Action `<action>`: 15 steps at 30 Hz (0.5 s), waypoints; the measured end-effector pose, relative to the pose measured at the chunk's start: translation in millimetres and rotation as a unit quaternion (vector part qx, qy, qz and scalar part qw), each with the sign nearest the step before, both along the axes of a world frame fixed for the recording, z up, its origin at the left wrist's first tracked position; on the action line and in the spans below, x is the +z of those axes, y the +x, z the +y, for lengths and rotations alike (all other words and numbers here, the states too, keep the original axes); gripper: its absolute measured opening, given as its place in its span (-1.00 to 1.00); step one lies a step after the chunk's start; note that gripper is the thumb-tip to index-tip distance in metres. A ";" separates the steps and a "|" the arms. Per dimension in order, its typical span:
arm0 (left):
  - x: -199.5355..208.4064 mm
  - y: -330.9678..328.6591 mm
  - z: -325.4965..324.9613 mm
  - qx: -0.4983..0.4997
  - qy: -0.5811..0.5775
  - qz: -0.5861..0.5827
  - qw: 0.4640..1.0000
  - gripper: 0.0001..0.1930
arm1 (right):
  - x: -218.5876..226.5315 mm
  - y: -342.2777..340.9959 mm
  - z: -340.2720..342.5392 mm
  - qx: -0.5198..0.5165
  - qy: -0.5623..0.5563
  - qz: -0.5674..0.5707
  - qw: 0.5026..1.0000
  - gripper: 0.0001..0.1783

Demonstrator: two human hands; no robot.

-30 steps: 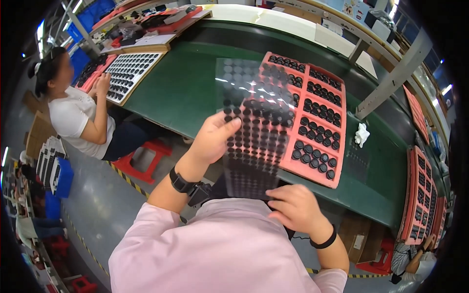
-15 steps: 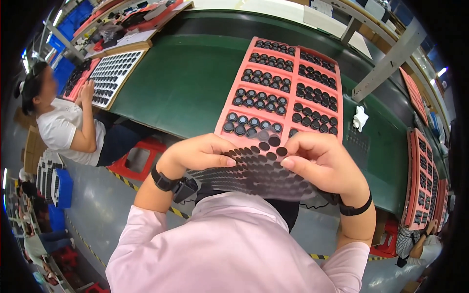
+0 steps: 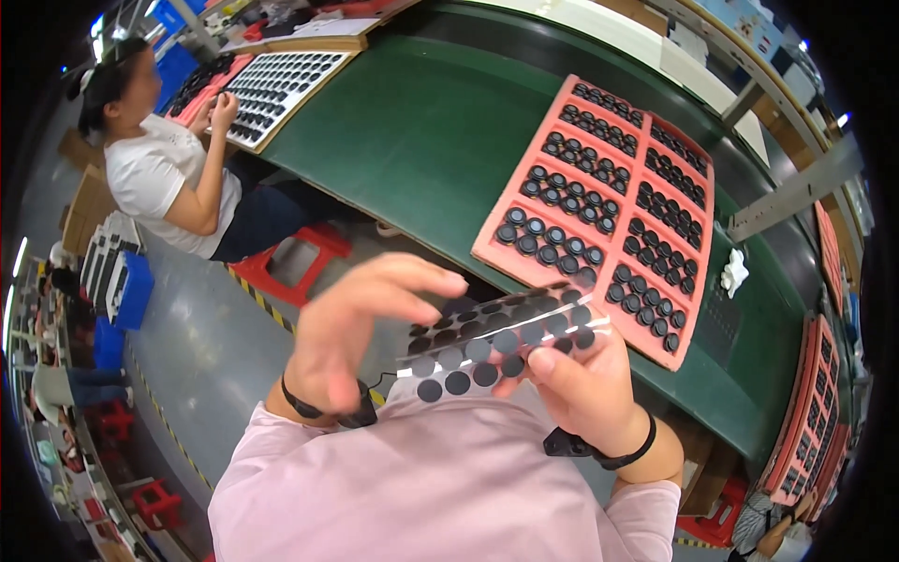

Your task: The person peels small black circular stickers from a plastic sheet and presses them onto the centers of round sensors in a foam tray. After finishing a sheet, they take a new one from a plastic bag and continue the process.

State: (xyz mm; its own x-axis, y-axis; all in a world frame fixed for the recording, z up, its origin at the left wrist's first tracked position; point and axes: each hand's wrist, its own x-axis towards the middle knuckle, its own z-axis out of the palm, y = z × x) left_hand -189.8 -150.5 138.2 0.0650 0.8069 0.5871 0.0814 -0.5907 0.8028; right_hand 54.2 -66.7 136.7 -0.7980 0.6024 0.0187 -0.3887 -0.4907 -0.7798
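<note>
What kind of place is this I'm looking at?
Probably a factory assembly floor: a long green workbench, a pink tray with rows of black round parts, and a co-worker seated further along.

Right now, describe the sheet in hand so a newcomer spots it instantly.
Start at the green table and its pink tray of black round parts. Lower in view, the right hand pinches the clear sheet. Unlike the opaque tray, it's see-through and carries flat black dots.
</note>
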 end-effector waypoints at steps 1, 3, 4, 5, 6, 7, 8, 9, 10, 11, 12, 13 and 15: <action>3.0 6.8 -2.5 -0.016 0.010 0.006 1.000 -0.28 | -3.8 -0.3 -3.9 0.006 0.001 -0.001 1.000 -0.69; 7.0 16.9 -2.0 -0.001 0.020 0.037 0.999 -0.32 | -10.3 2.6 -9.6 -0.039 0.060 0.012 0.997 -0.76; 8.0 21.5 0.0 0.008 0.028 0.068 0.997 -0.35 | -12.1 4.3 -10.8 -0.064 0.088 0.019 0.994 -0.77; 7.2 24.5 2.8 0.016 0.036 0.099 0.994 -0.38 | -12.6 6.3 -10.9 -0.066 0.086 0.016 0.994 -0.77; 3.2 26.0 6.0 0.014 0.035 0.097 0.995 -0.38 | -12.4 8.8 -10.4 -0.070 0.099 -0.001 0.993 -0.77; -3.6 26.7 10.1 0.017 0.030 0.099 0.995 -0.42 | -12.2 11.5 -9.7 -0.075 0.110 -0.018 0.991 -0.77; -10.5 27.4 14.9 0.020 0.024 0.100 0.995 -0.45 | -12.8 14.0 -9.3 -0.081 0.121 -0.036 0.989 -0.78; -15.9 29.5 20.3 0.019 0.018 0.101 0.995 -0.47 | -14.8 17.3 -9.7 -0.088 0.116 -0.041 0.988 -0.78; -18.7 32.4 26.0 0.010 0.013 0.098 0.995 -0.47 | -16.9 20.7 -10.3 -0.108 0.098 -0.051 0.988 -0.77; -20.7 35.8 32.2 0.002 0.024 0.103 0.994 -0.50 | -19.3 24.4 -10.8 -0.128 0.079 -0.061 0.987 -0.77; -23.2 38.7 37.4 -0.005 0.034 0.106 0.994 -0.52 | -21.9 28.1 -11.5 -0.147 0.060 -0.073 0.985 -0.75; -26.5 41.2 42.1 -0.011 0.043 0.109 0.993 -0.53 | -26.7 37.7 -9.3 -0.154 0.053 -0.079 0.983 -0.75; -34.9 43.8 51.9 -0.026 0.039 0.120 0.992 -0.53 | -41.4 73.2 1.8 -0.128 0.219 -0.170 0.952 -0.63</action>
